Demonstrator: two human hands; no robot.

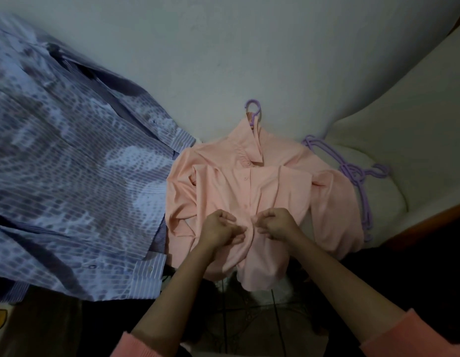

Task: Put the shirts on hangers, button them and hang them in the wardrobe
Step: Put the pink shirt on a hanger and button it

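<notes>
A pink shirt [272, 186] lies face up on the bed, on a purple hanger whose hook [253, 109] sticks out above the collar. Its upper buttons are fastened. My left hand [221, 229] pinches the left front edge at the lower placket. My right hand [276, 224] pinches the right edge opposite it, fingertips almost meeting. A blue striped shirt [69, 181] lies spread out to the left. Spare purple hangers [357, 176] lie to the right of the pink shirt.
The bed's pale sheet [223, 60] stretches beyond the shirts. A cream pillow [409, 119] sits at the right, against a wooden edge [429, 222]. Dark tiled floor [249, 318] shows below the bed's near edge.
</notes>
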